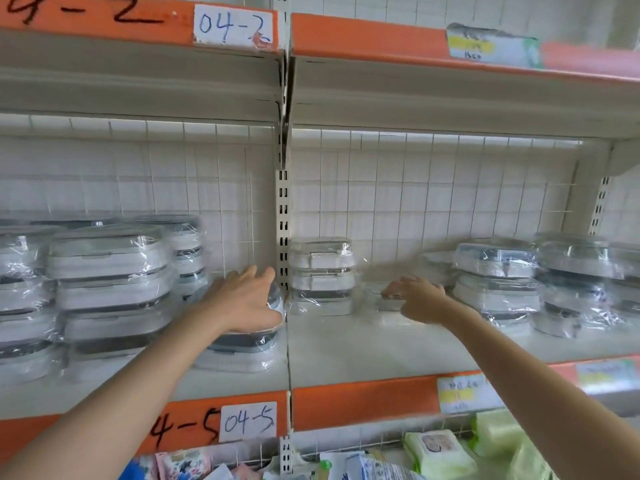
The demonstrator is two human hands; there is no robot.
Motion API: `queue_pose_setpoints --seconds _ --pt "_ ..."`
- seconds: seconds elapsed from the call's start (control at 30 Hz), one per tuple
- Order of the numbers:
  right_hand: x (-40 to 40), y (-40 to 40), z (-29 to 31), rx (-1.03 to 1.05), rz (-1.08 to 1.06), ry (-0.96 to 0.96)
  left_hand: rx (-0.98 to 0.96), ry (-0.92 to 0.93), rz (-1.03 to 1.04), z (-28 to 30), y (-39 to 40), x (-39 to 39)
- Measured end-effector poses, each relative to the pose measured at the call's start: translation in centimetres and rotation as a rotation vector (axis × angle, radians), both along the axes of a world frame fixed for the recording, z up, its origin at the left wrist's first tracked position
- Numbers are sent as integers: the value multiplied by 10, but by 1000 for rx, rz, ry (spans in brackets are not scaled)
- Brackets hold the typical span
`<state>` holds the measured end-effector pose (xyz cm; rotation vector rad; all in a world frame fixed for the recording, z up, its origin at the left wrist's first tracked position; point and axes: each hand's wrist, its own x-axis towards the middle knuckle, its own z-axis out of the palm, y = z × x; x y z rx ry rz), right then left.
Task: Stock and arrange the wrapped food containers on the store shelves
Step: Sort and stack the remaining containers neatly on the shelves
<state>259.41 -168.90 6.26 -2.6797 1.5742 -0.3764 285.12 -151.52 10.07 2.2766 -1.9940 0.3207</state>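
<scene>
Shelf [363, 351]: left hand [247, 299] fingers spread atop a wrapped container [242, 344]; right hand [420, 299] pinches another [389, 301].

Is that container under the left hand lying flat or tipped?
Flat: the wrapped container sits level on the shelf, left hand resting on top.

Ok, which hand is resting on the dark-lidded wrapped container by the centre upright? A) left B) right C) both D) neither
A: the left hand lies with straight fingers on the dark-lidded container, while the right hand reaches at a blurred container further right.
</scene>
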Motion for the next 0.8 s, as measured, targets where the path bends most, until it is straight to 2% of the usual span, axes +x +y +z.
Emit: queue_pose_setpoints --seconds 0.1,0.17,0.23,0.3,0.37,0.43,0.57,0.63,0.7,0.8 --pt "-17 8 11 77 98 -63 44 13 1 5 -2 1" --pt "-24 12 8 165 94 -20 81 33 3 7 -3 3" --pt "-26 17 1 224 78 46 80 106 4 7 -4 7" --pt "-26 27 4 190 123 5 1 232 8 5 -6 14" --pt "-27 35 22 160 205 -135 -116 282 8 2 -8 18" --pt "-27 42 49 195 288 -342 -192 216 13 -3 -12 18" --pt "-4 47 90 264 420 -579 -240 110 23 -13 -18 11" --pt "20 37 99 223 444 -677 -257 93 19 -16 -17 11" --pt "45 22 101 93 403 -663 -263 82 14 -18 -16 12" --pt "79 -3 93 -1 313 -494 -292 63 1 -19 -16 12"
